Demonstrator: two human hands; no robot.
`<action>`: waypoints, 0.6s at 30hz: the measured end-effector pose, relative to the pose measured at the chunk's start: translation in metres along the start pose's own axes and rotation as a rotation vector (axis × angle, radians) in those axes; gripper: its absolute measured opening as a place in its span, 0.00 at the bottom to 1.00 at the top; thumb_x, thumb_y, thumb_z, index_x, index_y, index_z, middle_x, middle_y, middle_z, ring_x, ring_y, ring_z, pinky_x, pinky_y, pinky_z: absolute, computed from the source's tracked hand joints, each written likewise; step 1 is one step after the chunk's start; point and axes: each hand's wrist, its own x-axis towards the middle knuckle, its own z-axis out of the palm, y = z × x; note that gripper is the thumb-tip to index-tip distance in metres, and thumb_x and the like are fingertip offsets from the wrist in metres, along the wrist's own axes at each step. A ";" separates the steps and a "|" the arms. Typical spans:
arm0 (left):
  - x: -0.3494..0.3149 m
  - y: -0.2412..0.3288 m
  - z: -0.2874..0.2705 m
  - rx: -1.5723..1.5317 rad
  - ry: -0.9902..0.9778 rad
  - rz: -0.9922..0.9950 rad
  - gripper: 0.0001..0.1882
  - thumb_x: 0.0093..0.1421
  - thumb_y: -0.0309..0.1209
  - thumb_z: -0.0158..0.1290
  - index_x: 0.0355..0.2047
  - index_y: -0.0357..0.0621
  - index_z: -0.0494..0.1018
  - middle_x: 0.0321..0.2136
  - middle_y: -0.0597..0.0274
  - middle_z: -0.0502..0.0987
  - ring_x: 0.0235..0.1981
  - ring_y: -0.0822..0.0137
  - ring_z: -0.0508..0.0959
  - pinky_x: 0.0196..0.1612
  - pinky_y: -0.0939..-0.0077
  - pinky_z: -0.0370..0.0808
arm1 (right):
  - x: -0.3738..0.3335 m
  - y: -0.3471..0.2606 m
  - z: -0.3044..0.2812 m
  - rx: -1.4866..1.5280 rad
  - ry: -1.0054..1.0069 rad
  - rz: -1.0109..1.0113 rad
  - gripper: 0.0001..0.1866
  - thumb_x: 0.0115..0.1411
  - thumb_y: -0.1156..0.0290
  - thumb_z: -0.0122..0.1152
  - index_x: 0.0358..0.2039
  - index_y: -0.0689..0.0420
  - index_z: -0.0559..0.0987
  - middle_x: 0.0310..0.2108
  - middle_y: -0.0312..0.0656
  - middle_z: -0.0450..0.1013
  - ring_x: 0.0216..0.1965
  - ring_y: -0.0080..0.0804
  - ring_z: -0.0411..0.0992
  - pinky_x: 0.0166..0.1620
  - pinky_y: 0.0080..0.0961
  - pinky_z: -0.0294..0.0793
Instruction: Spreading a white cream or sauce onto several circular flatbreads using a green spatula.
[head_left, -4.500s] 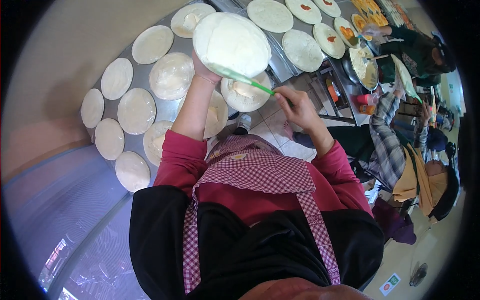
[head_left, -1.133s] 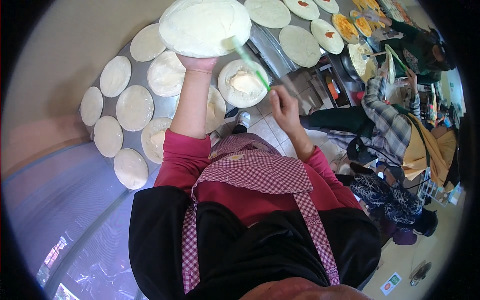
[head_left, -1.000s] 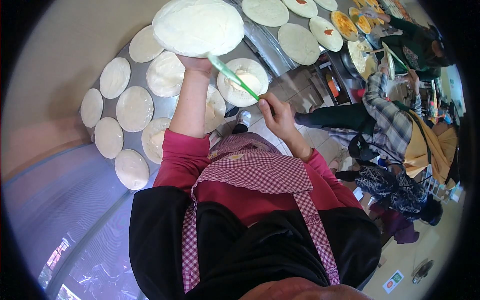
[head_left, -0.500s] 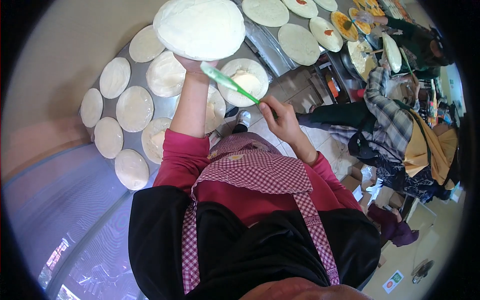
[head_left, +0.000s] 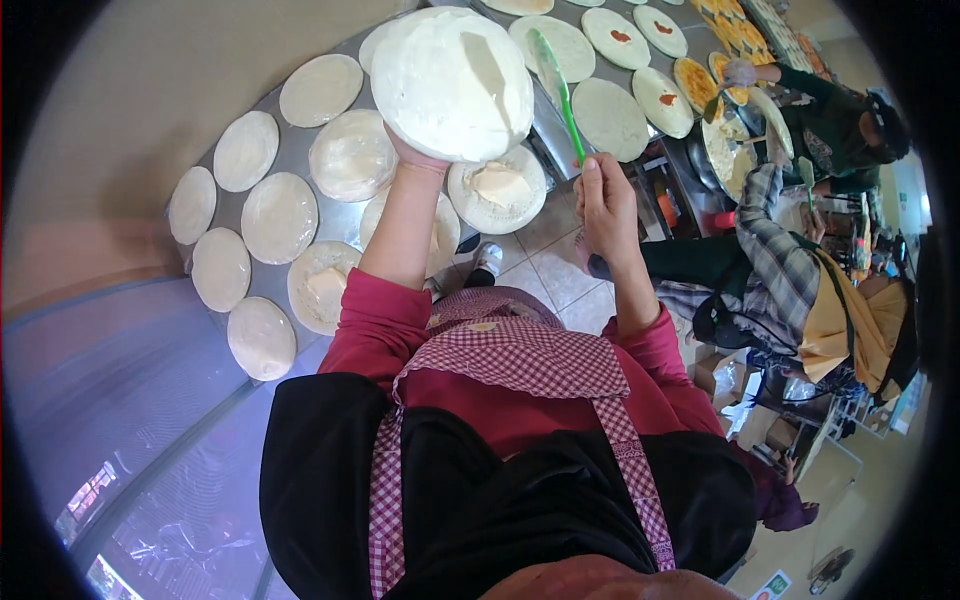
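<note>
My left hand (head_left: 418, 152) holds up a round flatbread (head_left: 440, 100) from beneath, its fingers mostly hidden under it. White cream coats its top, and a spatula-shaped shadow lies across it. In my closed right hand (head_left: 608, 208) is the green handle of a spatula (head_left: 571, 118). Its cream-smeared blade points up and away, just right of the held flatbread and apart from it. Nearest below the held bread lies another flatbread (head_left: 470, 205) with a pale dollop in its middle. A cream-coated flatbread (head_left: 352, 155) lies to the left of my left wrist.
Several flatbreads lie on the metal table (head_left: 235, 205) at left, one bearing a dollop (head_left: 325, 288). Beyond a gap, a counter carries plain rounds (head_left: 612, 120) and ones with red sauce (head_left: 661, 103). Two co-workers stand right, by a large pan (head_left: 722, 155) of pale filling.
My right hand has moved right and turned the spatula upright, away from the held flatbread's near edge. The held flatbread now appears farther right and slightly lower in view.
</note>
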 end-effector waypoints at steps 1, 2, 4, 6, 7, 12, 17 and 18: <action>-0.001 -0.003 0.003 0.000 -0.004 -0.002 0.33 0.64 0.54 0.33 0.64 0.49 0.55 0.62 0.53 0.59 0.62 0.50 0.61 0.62 0.51 0.61 | 0.003 -0.002 0.000 -0.024 0.027 0.001 0.13 0.67 0.66 0.47 0.35 0.64 0.74 0.16 0.38 0.64 0.20 0.19 0.61 0.24 0.22 0.62; -0.002 -0.006 0.006 0.159 0.090 0.031 0.32 0.64 0.51 0.33 0.63 0.47 0.56 0.62 0.53 0.61 0.61 0.50 0.62 0.62 0.52 0.62 | 0.005 -0.003 0.000 -0.025 0.030 -0.002 0.13 0.67 0.66 0.47 0.35 0.64 0.74 0.16 0.38 0.64 0.20 0.19 0.61 0.24 0.22 0.62; -0.004 -0.015 0.012 0.312 0.177 0.057 0.31 0.64 0.48 0.34 0.63 0.45 0.57 0.61 0.52 0.62 0.60 0.50 0.64 0.61 0.52 0.63 | 0.011 -0.003 -0.003 -0.040 0.013 0.059 0.13 0.66 0.66 0.47 0.35 0.64 0.74 0.17 0.41 0.66 0.21 0.23 0.63 0.27 0.25 0.65; -0.007 -0.024 0.016 0.358 0.176 0.022 0.31 0.64 0.47 0.34 0.62 0.42 0.57 0.59 0.50 0.64 0.58 0.49 0.66 0.61 0.54 0.64 | 0.016 -0.001 -0.005 -0.058 0.032 0.048 0.13 0.66 0.65 0.48 0.36 0.64 0.74 0.18 0.43 0.68 0.21 0.26 0.65 0.28 0.26 0.66; -0.008 -0.029 0.017 0.356 0.173 0.016 0.31 0.64 0.47 0.34 0.62 0.42 0.57 0.59 0.50 0.64 0.58 0.49 0.66 0.61 0.54 0.64 | 0.017 0.000 -0.006 -0.075 0.045 0.038 0.14 0.66 0.65 0.48 0.36 0.64 0.74 0.19 0.45 0.69 0.21 0.30 0.68 0.29 0.28 0.68; -0.017 -0.050 0.002 0.181 0.209 -0.136 0.29 0.65 0.44 0.33 0.62 0.40 0.58 0.59 0.49 0.65 0.57 0.51 0.68 0.60 0.57 0.66 | 0.023 -0.020 -0.015 -0.218 -0.001 -0.080 0.12 0.65 0.67 0.48 0.35 0.63 0.73 0.23 0.56 0.72 0.27 0.51 0.73 0.32 0.37 0.70; -0.023 -0.059 -0.016 0.126 0.076 -0.199 0.29 0.65 0.45 0.34 0.60 0.40 0.60 0.56 0.50 0.68 0.55 0.53 0.70 0.58 0.57 0.68 | 0.027 -0.038 -0.020 -0.281 -0.119 -0.191 0.09 0.64 0.68 0.49 0.35 0.62 0.73 0.23 0.59 0.71 0.28 0.58 0.71 0.30 0.42 0.68; -0.022 -0.062 -0.016 0.152 0.076 -0.190 0.29 0.65 0.46 0.34 0.60 0.40 0.60 0.55 0.50 0.69 0.54 0.53 0.71 0.58 0.57 0.69 | 0.027 -0.041 -0.023 -0.303 -0.187 -0.237 0.09 0.63 0.69 0.49 0.35 0.62 0.73 0.22 0.58 0.71 0.26 0.57 0.71 0.29 0.43 0.68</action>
